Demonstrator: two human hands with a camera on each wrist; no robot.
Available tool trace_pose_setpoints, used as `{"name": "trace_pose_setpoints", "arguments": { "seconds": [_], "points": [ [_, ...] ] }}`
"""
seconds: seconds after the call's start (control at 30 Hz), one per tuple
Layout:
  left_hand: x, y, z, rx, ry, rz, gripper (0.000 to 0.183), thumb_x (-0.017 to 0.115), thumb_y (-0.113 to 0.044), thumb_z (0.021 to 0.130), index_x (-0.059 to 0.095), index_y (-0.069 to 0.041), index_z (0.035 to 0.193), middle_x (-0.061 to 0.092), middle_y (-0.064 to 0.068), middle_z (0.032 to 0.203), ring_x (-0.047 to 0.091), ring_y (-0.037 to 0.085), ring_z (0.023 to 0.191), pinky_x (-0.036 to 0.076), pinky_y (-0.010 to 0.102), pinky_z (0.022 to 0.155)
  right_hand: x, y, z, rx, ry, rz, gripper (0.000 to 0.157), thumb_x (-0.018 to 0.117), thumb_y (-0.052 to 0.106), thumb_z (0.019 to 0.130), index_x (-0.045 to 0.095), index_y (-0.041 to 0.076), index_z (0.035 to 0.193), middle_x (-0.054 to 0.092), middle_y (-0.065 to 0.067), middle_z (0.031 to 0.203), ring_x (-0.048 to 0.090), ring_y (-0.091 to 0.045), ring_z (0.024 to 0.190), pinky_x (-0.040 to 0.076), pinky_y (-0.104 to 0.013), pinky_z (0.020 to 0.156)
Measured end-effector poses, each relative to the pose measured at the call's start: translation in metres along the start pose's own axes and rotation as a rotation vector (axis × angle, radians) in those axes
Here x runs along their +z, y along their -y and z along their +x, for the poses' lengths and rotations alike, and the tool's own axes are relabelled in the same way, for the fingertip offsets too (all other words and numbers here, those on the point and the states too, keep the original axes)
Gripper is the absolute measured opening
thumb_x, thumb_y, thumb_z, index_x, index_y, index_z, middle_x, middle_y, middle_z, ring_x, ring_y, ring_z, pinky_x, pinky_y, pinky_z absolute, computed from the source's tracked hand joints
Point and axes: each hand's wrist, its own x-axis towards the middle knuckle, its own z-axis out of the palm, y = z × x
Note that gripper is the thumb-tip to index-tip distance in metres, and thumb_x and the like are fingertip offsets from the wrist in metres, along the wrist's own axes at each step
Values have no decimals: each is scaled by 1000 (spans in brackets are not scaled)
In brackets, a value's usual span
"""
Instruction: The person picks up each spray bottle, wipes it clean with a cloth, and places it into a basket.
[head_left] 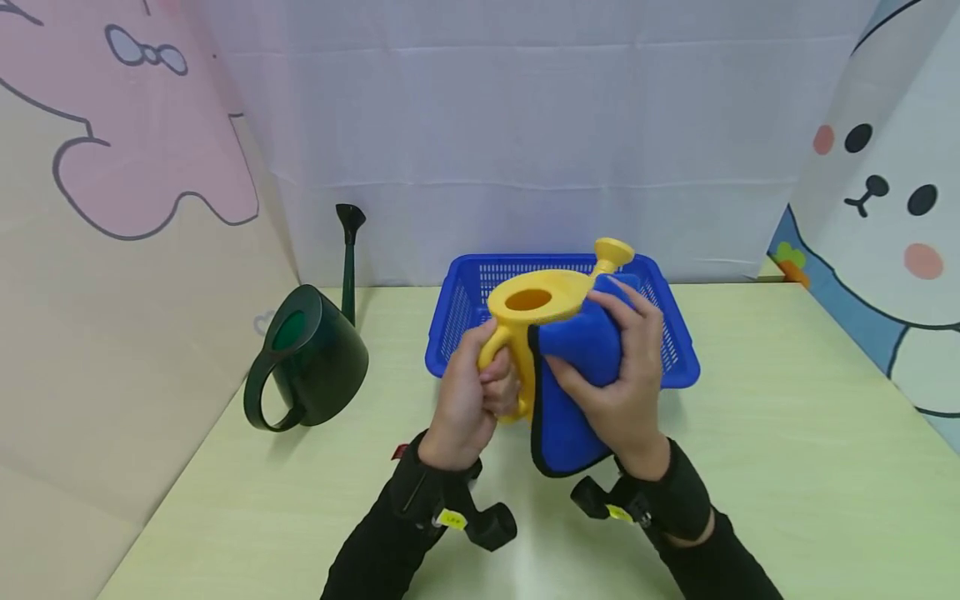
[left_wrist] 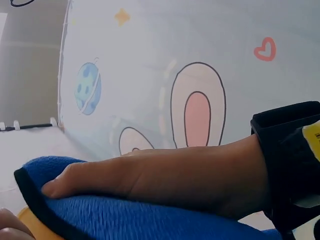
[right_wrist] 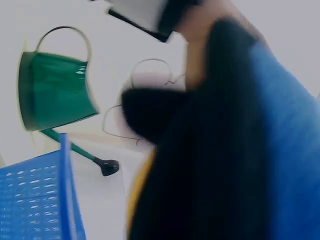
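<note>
A yellow watering can (head_left: pixel 555 292) is held up in front of a blue basket, its round opening facing up and its spout pointing back right. My left hand (head_left: pixel 472 400) grips the can's handle. With spread, bent fingers and thumb, my right hand (head_left: pixel 626 375) holds a blue cloth (head_left: pixel 573 417) with black edging against the can's right side. In the left wrist view the right thumb presses on the cloth (left_wrist: pixel 140 215). Blurred cloth (right_wrist: pixel 295 150) fills much of the right wrist view. The cloth hides most of the can's body.
The blue basket (head_left: pixel 442 333) sits on the pale table (head_left: pixel 765 450) behind the hands. On the left stands a dark green watering can (head_left: pixel 330 367), its long spout pointing up and back. White and printed curtains (head_left: pixel 525 125) close off the back and sides.
</note>
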Motion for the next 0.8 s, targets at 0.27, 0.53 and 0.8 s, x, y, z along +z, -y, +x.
{"name": "trace_pose_setpoints", "arguments": {
  "seconds": [0.27, 0.53, 0.8],
  "points": [
    [-4, -5, 3, 13, -131, -80, 47, 30, -35, 97, 29, -21, 52, 29, -15, 44, 24, 0, 33, 16, 15, 38, 21, 1, -17, -189, -9, -214, 58, 54, 54, 84, 52, 5, 114, 40, -21, 129, 37, -38, 117, 31, -51, 98],
    [-8, -10, 4, 76, -36, -56, 49, 24, -31, 98, 29, -22, 50, 30, -14, 40, 21, 5, 33, 10, 23, 39, 11, -8, -7, -16, 55, -9, 65, 53, 54, 85, 47, 0, 121, 41, -22, 131, 42, -29, 121, 37, -45, 99],
    [-14, -12, 10, 74, -19, -49, 50, 23, -30, 98, 29, -21, 50, 28, -12, 41, 22, 6, 34, 10, 25, 41, 7, -28, -6, 207, 54, 280, 45, 52, 26, 92, 44, -2, 125, 49, -6, 129, 51, -10, 111, 45, -19, 90]
  ]
}}
